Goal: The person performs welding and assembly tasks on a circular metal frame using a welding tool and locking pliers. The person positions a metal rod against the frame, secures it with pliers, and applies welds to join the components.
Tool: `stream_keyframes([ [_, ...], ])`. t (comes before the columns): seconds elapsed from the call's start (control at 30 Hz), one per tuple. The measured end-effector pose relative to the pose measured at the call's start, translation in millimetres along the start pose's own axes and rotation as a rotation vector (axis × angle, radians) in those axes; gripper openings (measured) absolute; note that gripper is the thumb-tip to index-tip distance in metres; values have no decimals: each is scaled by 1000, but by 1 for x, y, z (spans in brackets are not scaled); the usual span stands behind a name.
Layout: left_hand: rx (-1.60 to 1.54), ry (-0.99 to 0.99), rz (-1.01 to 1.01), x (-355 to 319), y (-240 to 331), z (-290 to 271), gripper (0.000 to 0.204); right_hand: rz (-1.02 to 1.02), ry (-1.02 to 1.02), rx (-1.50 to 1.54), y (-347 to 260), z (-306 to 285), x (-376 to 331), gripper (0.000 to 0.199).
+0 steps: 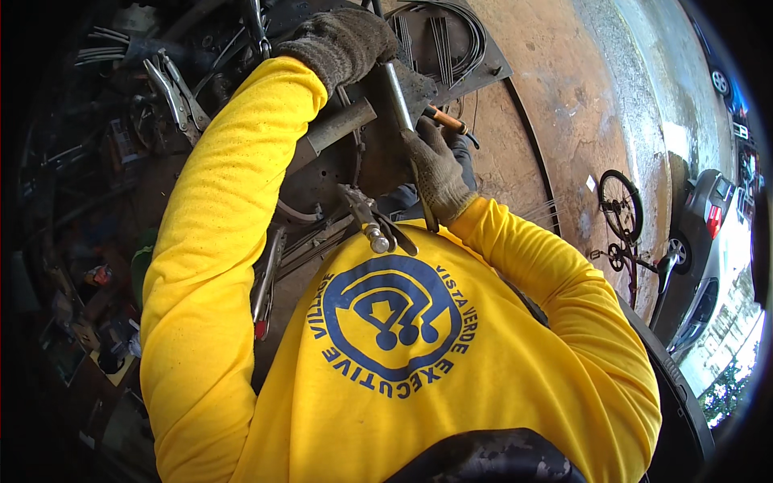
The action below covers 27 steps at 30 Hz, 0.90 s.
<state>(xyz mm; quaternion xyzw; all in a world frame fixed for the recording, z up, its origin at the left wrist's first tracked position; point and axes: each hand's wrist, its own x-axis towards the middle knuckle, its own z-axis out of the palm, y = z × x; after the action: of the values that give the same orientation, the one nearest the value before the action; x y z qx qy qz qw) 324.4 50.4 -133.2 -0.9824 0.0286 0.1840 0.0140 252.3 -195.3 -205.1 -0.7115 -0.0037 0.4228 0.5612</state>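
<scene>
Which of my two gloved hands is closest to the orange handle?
Your right hand: the orange handle sits right beside it, while your left hand is farther off, near the upper end of the metal tube.

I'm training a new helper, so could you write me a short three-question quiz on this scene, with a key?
1. True or false: the left hand is bare.
2. Which hand is nearer the orange handle?
3. The bicycle shows toward which side of the picture: A) left, B) right?

Key: 1. False, it is gloved. 2. The right hand. 3. B.
</scene>
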Motion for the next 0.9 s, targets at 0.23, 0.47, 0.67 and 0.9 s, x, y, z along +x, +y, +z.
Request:
stream_keyframes([
  [0.23, -23, 22, 44, 4, -7, 6, 31, 23, 24, 84, -7, 6, -5, 75],
  [0.47, -5, 3, 16, -1, 0, -4, 31, 20, 35, 91, -5, 6, -5, 71],
  [0.67, 112, -73, -36, -6, 8, -16, 32, -30, 56, 7, -25, 15, -17, 70],
  [0.9, 88, -60, 51, -3, 7, -19, 34, -35, 61, 33, -18, 15, -14, 72],
])
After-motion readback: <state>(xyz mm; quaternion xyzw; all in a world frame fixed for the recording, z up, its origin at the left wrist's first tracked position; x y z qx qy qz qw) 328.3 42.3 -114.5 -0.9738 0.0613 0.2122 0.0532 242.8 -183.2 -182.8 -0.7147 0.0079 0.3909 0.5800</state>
